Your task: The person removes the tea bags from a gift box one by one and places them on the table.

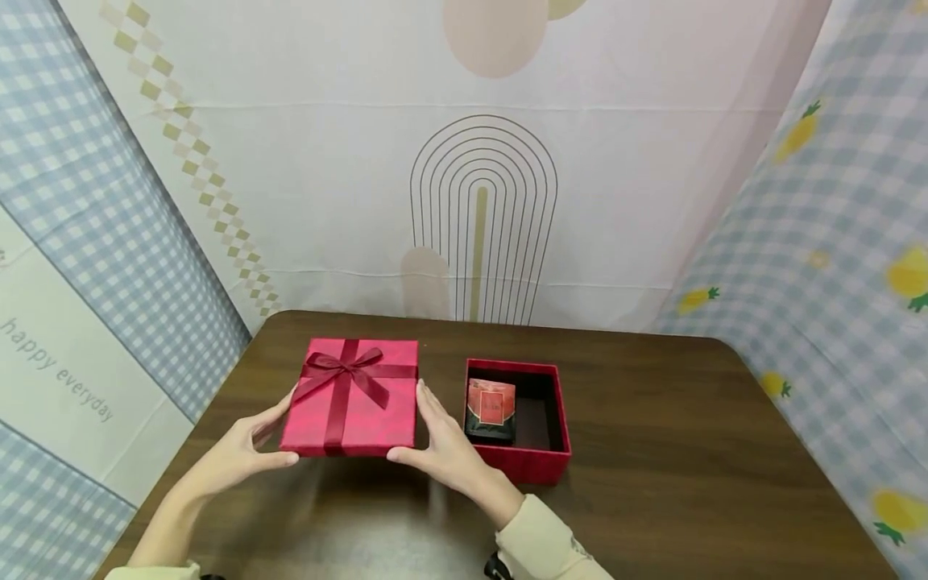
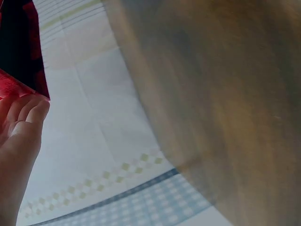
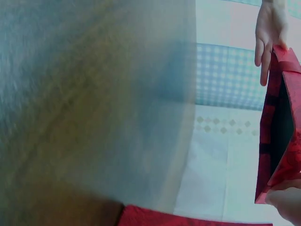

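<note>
A red gift box lid (image 1: 391, 403) with a dark red ribbon bow is held up above the table at the left, top side showing in the head view. My left hand (image 1: 235, 451) holds its left edge, and my right hand (image 1: 449, 447) grips the right edge with the thumb at the near corner. The lid's dark hollow underside (image 3: 281, 127) shows in the right wrist view. Right of my hands stands the open red box base (image 1: 518, 466). Inside it, on the left, sits a small red and black packet (image 1: 491, 407).
The brown wooden table (image 1: 667, 451) carries the box base near its middle. A white printed cloth (image 1: 326, 161) hangs behind it. Blue checked curtains (image 1: 819, 250) flank both sides.
</note>
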Tool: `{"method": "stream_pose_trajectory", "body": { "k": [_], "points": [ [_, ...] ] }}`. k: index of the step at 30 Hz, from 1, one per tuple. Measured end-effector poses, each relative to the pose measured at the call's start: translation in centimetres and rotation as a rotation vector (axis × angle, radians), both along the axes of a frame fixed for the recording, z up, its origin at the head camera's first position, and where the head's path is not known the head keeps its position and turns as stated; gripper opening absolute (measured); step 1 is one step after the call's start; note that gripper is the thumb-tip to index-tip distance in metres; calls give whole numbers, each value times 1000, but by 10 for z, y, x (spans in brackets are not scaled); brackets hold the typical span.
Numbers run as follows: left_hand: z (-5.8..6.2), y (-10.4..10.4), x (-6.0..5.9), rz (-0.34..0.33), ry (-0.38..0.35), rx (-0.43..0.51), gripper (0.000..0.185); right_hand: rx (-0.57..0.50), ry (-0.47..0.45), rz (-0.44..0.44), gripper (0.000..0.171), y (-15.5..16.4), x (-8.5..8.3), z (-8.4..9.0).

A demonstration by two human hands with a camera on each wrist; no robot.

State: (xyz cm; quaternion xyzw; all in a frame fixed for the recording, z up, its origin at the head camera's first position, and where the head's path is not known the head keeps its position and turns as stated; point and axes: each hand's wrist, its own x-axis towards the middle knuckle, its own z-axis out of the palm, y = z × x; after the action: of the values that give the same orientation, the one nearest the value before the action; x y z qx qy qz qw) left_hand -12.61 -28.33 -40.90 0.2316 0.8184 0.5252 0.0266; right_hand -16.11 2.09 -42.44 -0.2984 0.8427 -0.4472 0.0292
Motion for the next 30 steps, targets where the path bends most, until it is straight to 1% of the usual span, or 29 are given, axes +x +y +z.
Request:
{"method": "stream_pose_trajectory", "body": {
  "k": [2, 4, 8, 10, 13, 16, 22, 25, 30],
  "points": [
    [-7, -3, 1, -21, -18, 24, 75, 8, -11, -2, 97, -4, 2, -4],
    [-14, -5, 1, -43, -14, 36, 73, 18, -10, -2, 97, -8, 4, -9],
    [-26, -6, 0, -56, -21, 43, 72, 37, -18, -6, 96, -12, 4, -21],
    [-31, -5, -1, -53, -57, 35, 72, 44, -57, -14, 94, -13, 4, -27],
    [-37, -5, -4, -56, -109, 5, 74, 44, -120, -37, 93, -13, 4, -35],
    [-41, -4, -8, -58, -139, -42, 76, 40, -150, -60, 92, -14, 2, -40],
    [-46, -1, -16, -78, -136, -143, 78, 48, -175, -84, 90, -15, -1, -45],
    [-49, 2, -20, -92, -147, -179, 79, 65, -190, -87, 90, -16, -3, -48],
    [-57, 5, -24, -97, -165, -252, 80, 94, -254, -104, 89, -19, -4, -54]
  ]
}}
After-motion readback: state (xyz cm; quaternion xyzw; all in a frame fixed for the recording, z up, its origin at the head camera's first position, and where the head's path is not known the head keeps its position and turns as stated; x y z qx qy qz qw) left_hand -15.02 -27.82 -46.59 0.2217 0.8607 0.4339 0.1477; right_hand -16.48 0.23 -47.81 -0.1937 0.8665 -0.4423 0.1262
